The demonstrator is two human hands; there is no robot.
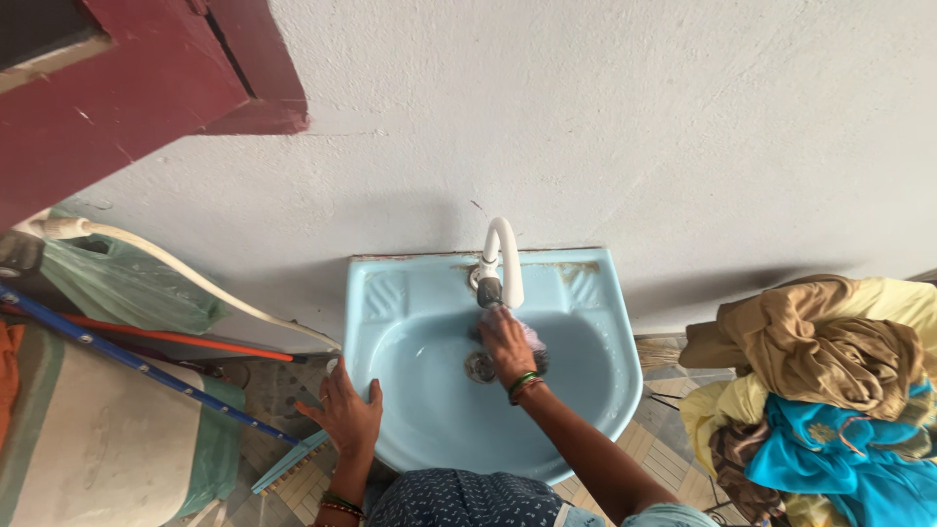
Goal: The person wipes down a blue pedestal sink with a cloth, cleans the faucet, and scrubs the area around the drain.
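This is a washing corner of a home. A pale blue wall-hung basin (pixel 586 390) with a white tap (pixel 505 256) is fixed to a rough whitewashed wall (pixel 605 127). A heap of clothes (pixel 830 390) lies beside it, a mop handle (pixel 127 361) leans nearby, and patterned floor tiles (pixel 664 444) show below.

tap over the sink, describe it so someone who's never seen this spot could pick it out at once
Find the pale blue wall-mounted basin against the white wall. At the middle of its back ledge rises the tap, a slim white spout arching forward over the bowl, just above the right hand. It is the only white, curved fitting on the basin; the metal drain sits low in the bowl.
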